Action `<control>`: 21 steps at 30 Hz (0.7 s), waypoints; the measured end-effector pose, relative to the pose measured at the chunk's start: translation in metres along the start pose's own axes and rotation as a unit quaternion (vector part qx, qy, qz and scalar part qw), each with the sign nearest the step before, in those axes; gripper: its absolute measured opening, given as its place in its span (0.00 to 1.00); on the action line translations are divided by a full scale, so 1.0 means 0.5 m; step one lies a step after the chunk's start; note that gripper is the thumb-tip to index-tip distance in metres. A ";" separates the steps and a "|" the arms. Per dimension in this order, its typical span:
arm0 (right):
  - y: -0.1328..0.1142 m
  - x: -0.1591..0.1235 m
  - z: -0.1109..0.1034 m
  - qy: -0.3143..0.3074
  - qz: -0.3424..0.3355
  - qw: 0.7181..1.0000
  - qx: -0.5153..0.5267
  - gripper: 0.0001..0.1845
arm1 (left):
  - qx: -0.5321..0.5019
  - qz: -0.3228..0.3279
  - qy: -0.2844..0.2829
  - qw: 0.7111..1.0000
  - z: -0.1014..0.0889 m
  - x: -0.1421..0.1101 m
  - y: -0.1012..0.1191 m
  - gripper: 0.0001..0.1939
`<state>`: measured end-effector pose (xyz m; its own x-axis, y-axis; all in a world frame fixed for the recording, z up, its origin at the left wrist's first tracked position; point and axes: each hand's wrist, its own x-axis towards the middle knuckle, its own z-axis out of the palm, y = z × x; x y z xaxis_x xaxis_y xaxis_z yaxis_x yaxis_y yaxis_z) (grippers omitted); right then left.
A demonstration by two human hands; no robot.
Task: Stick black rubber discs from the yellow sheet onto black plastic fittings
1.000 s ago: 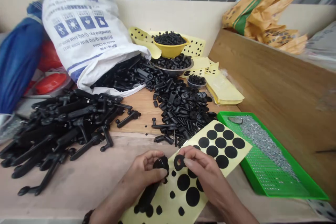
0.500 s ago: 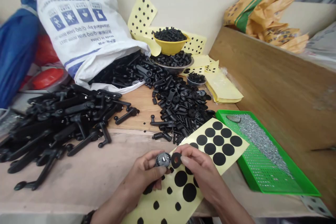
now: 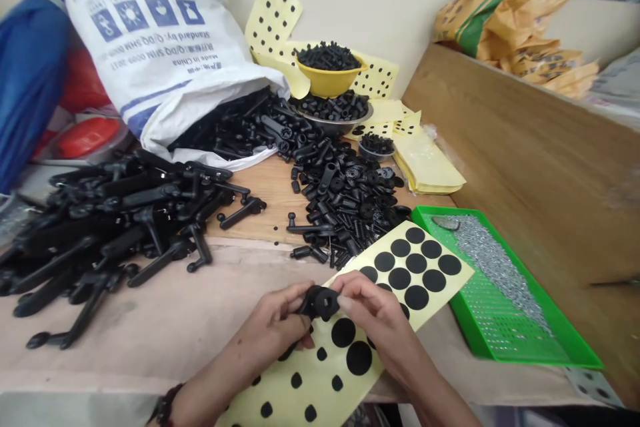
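Note:
My left hand (image 3: 273, 323) is closed around a black plastic crank handle (image 3: 309, 302), most of it hidden by the fingers. A round black foam sticker (image 3: 329, 307) with a hole in its middle lies against the handle's round end. My right hand (image 3: 375, 313) pinches this sticker at its right edge, between thumb and fingers. Under both hands is a yellow backing sheet (image 3: 373, 347) bearing large black discs and smaller black dots.
Finished-looking crank handles (image 3: 145, 213) are heaped at left. A white sack (image 3: 150, 33) spills black parts beside a loose pile (image 3: 350, 180). Behind stand a yellow bowl (image 3: 330, 82) and stacked yellow sheets (image 3: 430, 170). At right, a green tray (image 3: 463, 320) holds small metal pieces beside a wooden board (image 3: 525, 147).
The sticker has moved left from beside the handle's grey round face onto it, and now covers that face. The hands have come slightly closer together.

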<state>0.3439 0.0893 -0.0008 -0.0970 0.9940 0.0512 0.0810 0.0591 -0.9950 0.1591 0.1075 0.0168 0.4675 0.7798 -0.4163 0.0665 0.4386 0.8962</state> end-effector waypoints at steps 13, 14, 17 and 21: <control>0.009 0.000 0.004 -0.012 -0.048 0.997 -0.061 0.09 | 0.018 0.038 -0.022 0.999 0.002 -0.001 -0.005 0.23; 0.009 0.000 0.004 -0.009 -0.052 0.997 -0.062 0.09 | 0.019 0.039 -0.025 0.999 0.001 0.000 -0.006 0.23; 0.009 0.000 0.006 -0.006 -0.053 0.997 -0.064 0.09 | 0.029 0.033 -0.029 0.999 0.000 0.000 -0.006 0.24; 0.007 -0.002 0.007 -0.007 -0.047 0.997 -0.068 0.10 | 0.050 0.026 -0.024 0.998 -0.001 -0.002 -0.009 0.23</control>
<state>0.3409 0.0882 -0.0045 -0.1247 0.9821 0.1409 0.2053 0.1644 -0.9648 0.1578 0.1049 0.0129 0.5148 0.7765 -0.3633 0.1270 0.3500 0.9281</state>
